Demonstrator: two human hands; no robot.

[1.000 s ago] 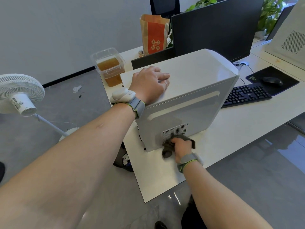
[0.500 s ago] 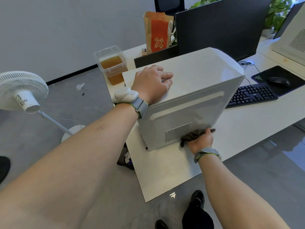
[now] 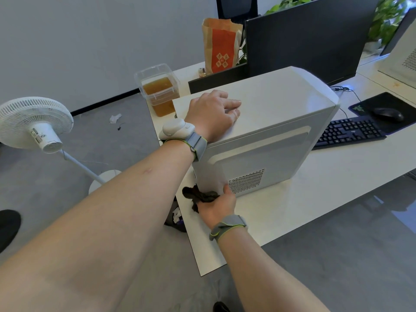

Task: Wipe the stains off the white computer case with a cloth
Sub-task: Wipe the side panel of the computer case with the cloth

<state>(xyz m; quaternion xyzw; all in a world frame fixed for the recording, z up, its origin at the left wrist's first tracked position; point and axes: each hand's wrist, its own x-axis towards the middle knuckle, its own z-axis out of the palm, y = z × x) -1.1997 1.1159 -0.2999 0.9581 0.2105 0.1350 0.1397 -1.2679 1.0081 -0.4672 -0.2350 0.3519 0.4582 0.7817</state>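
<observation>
The white computer case (image 3: pixel 270 122) stands upright on the white desk (image 3: pixel 315 203), its side panel with a mesh vent facing me. My left hand (image 3: pixel 213 114) rests flat on the case's top near the left end, fingers relaxed. My right hand (image 3: pixel 219 204) grips a crumpled dark cloth (image 3: pixel 199 195) and presses it against the lower left corner of the side panel, just left of the vent. Part of the cloth hangs past the case's edge.
A black keyboard (image 3: pixel 346 132), mouse (image 3: pixel 388 113) and mouse pad lie right of the case. A monitor (image 3: pixel 310 37), a paper bag (image 3: pixel 221 45) and a clear container of amber liquid (image 3: pixel 159 91) stand behind. A white floor fan (image 3: pixel 36 123) stands left of the desk.
My right hand slid the cloth along the bottom of the side panel, first rightward past the vent, then back left to the lower left corner. My left hand stayed on top.
</observation>
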